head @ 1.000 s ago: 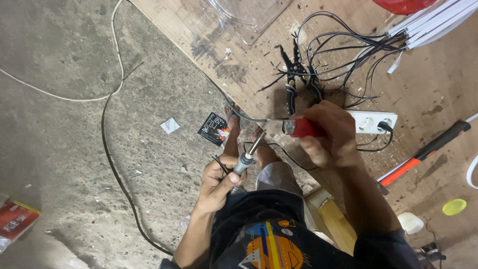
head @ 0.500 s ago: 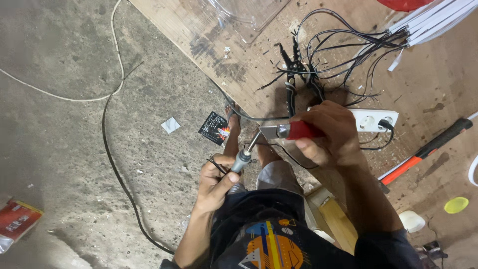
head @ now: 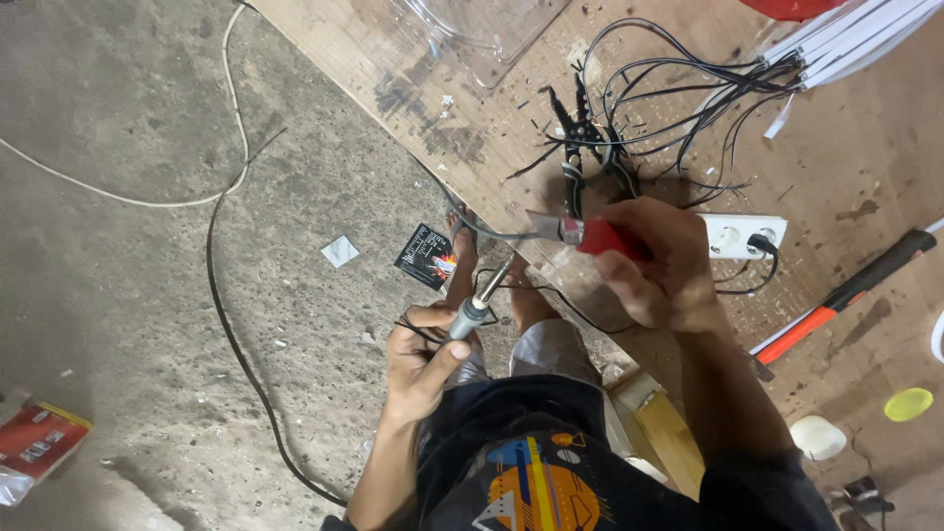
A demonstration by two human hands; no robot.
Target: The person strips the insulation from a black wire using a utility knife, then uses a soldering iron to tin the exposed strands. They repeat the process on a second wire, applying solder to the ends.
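Note:
My left hand (head: 421, 362) is closed around the grey handle of a soldering iron (head: 472, 315), whose metal tip points up toward the bench edge, and it also pinches thin black wire (head: 551, 295). My right hand (head: 661, 267) grips a red-handled cutter (head: 602, 238). Its metal blade points left, just above the iron's tip, over the edge of the wooden bench (head: 472, 147). My bare foot shows on the concrete floor below the tools.
On the bench lie a tangle of black wires (head: 678, 88), black pliers (head: 580, 133), a white power strip (head: 742, 236) and an orange-and-black handled hammer (head: 846, 295). A clear plastic tray (head: 472, 34) lies at the top. Cables, a black packet (head: 429, 256) and a red packet (head: 39, 442) lie on the floor.
My right hand has raised the red cutter slightly, and its blade sits a little higher. My left hand and the soldering iron have barely moved.

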